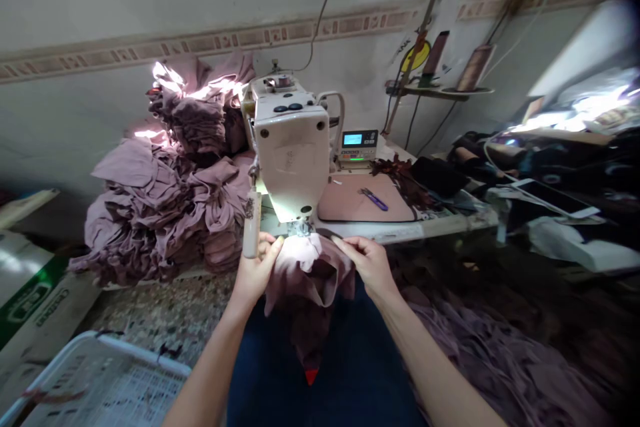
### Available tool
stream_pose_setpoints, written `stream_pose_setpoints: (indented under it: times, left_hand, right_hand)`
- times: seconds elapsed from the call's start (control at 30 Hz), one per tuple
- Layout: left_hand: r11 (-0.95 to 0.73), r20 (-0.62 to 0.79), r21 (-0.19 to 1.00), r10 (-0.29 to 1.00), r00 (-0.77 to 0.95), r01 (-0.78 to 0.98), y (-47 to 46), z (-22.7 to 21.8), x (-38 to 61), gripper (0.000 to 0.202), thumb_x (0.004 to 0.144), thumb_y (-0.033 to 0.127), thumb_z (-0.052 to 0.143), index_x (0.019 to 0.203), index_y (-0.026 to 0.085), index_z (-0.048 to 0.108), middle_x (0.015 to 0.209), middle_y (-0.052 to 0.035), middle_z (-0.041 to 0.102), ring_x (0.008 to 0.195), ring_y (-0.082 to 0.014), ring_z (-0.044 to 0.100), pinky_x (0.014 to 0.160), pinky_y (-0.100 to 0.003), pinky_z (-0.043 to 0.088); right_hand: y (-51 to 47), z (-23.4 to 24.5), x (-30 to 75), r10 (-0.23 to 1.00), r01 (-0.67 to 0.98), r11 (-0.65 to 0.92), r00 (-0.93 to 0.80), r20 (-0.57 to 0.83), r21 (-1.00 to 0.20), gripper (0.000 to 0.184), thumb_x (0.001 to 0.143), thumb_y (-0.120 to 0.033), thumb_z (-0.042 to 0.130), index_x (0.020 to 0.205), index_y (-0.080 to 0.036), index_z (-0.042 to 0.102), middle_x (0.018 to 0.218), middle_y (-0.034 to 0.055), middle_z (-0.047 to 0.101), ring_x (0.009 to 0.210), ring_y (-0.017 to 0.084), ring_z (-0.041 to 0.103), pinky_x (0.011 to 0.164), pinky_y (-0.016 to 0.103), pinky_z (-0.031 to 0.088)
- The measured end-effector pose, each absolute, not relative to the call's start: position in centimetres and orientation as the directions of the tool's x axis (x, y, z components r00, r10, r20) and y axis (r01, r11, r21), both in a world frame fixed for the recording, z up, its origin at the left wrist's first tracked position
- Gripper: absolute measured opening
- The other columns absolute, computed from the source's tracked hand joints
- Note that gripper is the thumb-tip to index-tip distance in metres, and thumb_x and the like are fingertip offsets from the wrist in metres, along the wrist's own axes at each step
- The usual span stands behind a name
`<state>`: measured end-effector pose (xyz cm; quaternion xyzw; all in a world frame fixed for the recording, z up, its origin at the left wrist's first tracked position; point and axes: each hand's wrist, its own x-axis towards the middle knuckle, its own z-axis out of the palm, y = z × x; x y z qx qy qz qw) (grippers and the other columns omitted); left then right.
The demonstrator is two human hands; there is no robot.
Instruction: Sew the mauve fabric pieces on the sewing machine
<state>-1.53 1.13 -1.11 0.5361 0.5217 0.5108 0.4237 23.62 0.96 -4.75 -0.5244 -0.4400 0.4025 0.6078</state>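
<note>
A mauve garment piece (310, 273) lies under the lit needle area of a white sewing machine (291, 160) and hangs down over my lap, with a small red tip at its lower end. My left hand (259, 267) pinches the garment's left edge, close beside the machine's pale upright lever. On the other side, my right hand (367, 260) grips the right edge between thumb and fingers. Both hands are near the machine's front edge. The needle and presser foot are too bright and small to make out clearly.
Mauve garments (165, 193) are heaped on the left, with more fabric (490, 347) low on the right. Purple-handled thread snips (374, 199) rest on a pinkish mat (345, 203). A control panel (359, 145), thread cones (476, 68), a phone (555, 197) and a white basket (125, 347) surround me.
</note>
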Motion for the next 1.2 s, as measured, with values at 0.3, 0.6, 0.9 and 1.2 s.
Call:
stream_pose_setpoints:
  times: [0.3,0.6,0.9,1.2]
  left_hand:
    - [-0.161,0.218,0.93,0.966,-0.143,0.33,1.4,-0.7,-4.6,0.035,0.087,0.049,0.083,0.095,0.017,0.071,0.064,0.0056,0.051,0.058,-0.0117,0.047,0.056,-0.021,0.034]
    - [-0.04,0.045,0.986,0.999,-0.027,0.16,-0.1,-2.5,-2.7,0.047,0.09,0.061,0.079,0.091,0.013,0.076,0.067,0.0001,0.064,0.057,-0.0119,0.051,0.053,-0.021,0.035]
    - [-0.213,0.095,0.953,0.888,0.45,0.217,-3.8,-2.9,-3.6,0.032,0.094,0.043,0.08,0.081,0.014,0.076,0.085,-0.0072,0.07,0.079,-0.0177,0.063,0.072,-0.027,0.046]
    - [0.047,-0.182,0.979,0.651,0.737,0.2,-5.5,-4.5,-0.2,0.046,0.092,0.056,0.079,0.08,0.013,0.07,0.072,0.0005,0.059,0.067,-0.0118,0.05,0.062,-0.023,0.04]
  right_hand:
    - [-3.9,-9.1,17.5,0.973,-0.164,0.057,0.231,0.018,-0.985,0.069,0.097,-0.08,0.061,0.071,-0.018,0.078,0.07,0.0072,0.072,0.057,0.018,0.057,0.059,0.032,0.047]
    - [-4.9,-6.8,15.9,0.988,-0.471,-0.127,-0.138,-0.069,-0.873,0.054,0.085,-0.072,0.084,0.088,-0.02,0.069,0.078,-0.0018,0.062,0.057,0.011,0.055,0.051,0.023,0.045]
    - [-6.0,-1.6,23.2,0.965,0.136,0.092,-0.255,0.055,-0.986,0.024,0.09,-0.037,0.082,0.076,-0.018,0.081,0.068,0.001,0.07,0.063,0.015,0.058,0.059,0.026,0.042]
    - [-6.1,0.4,23.9,0.732,0.333,0.345,-0.681,0.029,-0.878,0.008,0.086,-0.021,0.082,0.081,-0.019,0.087,0.074,0.0022,0.075,0.068,0.016,0.066,0.065,0.025,0.042]
